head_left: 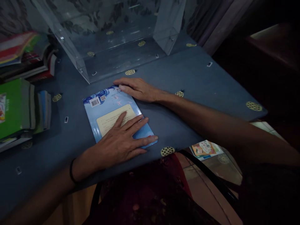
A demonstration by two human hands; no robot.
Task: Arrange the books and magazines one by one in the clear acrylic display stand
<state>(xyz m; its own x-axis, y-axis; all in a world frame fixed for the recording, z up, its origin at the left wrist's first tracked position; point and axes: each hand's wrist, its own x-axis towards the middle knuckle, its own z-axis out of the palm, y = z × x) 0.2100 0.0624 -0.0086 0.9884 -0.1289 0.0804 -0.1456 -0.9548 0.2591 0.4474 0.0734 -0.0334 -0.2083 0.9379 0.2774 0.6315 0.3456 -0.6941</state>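
A light blue paperback book [93, 114] lies on the table with a barcode and a cream text panel facing up. Across its lower part my left hand [124, 134] rests flat, fingers spread over the panel and the near right edge. My right hand [138, 89] is at the far right corner of the book. Its thumb lies on the cover and the other fingers reach along the top edge; whether they pinch the corner is hard to see. A dark band circles my left wrist.
A clear acrylic rack [82, 70] stands behind the book. To the left are stacks of books, one with a green cover [14, 112]. The blue tablecloth [201, 90] has pineapple prints. A colourful booklet [205, 149] lies below the table's right edge.
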